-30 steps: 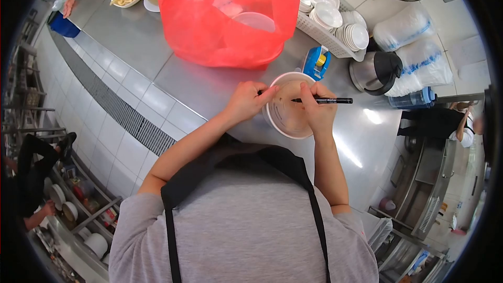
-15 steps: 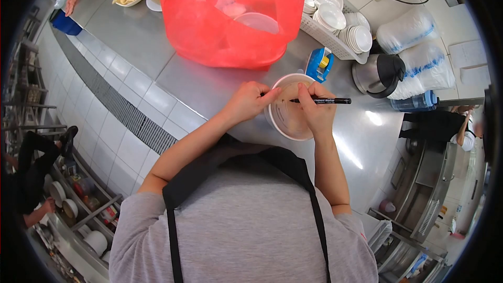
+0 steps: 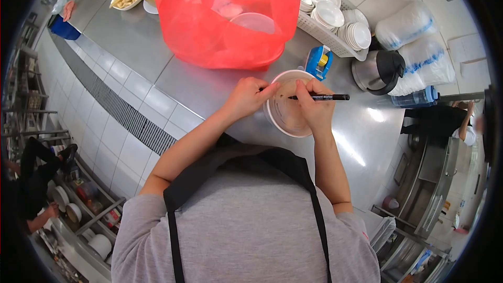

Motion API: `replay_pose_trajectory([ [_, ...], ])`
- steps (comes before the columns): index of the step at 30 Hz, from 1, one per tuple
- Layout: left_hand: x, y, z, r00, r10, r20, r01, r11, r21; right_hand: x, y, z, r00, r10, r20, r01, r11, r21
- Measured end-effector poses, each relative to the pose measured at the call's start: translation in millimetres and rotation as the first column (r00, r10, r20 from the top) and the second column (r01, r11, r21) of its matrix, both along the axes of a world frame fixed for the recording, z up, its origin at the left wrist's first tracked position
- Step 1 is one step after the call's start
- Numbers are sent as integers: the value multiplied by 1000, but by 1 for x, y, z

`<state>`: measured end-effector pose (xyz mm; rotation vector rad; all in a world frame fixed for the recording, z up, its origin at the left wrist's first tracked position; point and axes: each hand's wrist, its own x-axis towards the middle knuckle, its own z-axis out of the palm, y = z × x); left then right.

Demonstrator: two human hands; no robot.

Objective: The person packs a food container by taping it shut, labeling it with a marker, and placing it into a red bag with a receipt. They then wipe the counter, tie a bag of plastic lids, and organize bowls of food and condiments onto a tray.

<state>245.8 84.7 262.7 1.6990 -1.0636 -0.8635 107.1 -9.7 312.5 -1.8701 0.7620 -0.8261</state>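
A round plastic tub [image 3: 285,118] with a translucent lid and pale rim sits on the steel counter in front of me. My right hand [image 3: 316,106] pinches a black permanent marker [image 3: 335,97], its tip pointing left over the lid. A few dark marks show on the lid near the tip. My left hand [image 3: 247,96] grips the tub's left edge, thumb reaching over the rim. A small dark bit shows between its fingers, too small to name. Just beyond the tub stands a blue tape dispenser [image 3: 316,63].
A red carrier bag [image 3: 209,36] containing a tub stands ahead. A basket [image 3: 335,42] of small white dishes, a steel jug [image 3: 371,71] and plastic-wrapped stacks [image 3: 427,63] line the right. Other people are at the far left and right.
The view has shifted slightly. Both hands stay at the tub, and the marker tip has moved very slightly over the lid.
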Motion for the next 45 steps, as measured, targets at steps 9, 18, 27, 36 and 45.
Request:
replay_pose_trajectory([
  [9,-2,-1,3,999,41,-22,-42,998,-36,1,0,-2,999,-9,40,10,1000,-8],
  [18,-2,-1,4,998,38,-44,-40,998,-43,1,2,1,1000,-1,-1,1,999,-45],
  [27,-3,0,6,996,38,-78,-41,998,-49,0,-1,-2,1000,-21,23,23,997,-77],
  [36,-2,-3,-4,998,44,-53,-48,996,-74,-2,-2,-4,1000,-15,21,17,996,-84],
  [45,1,-3,-8,999,-16,-30,15,1000,-17,-3,-2,-3,1000,-14,23,16,997,-79],
])
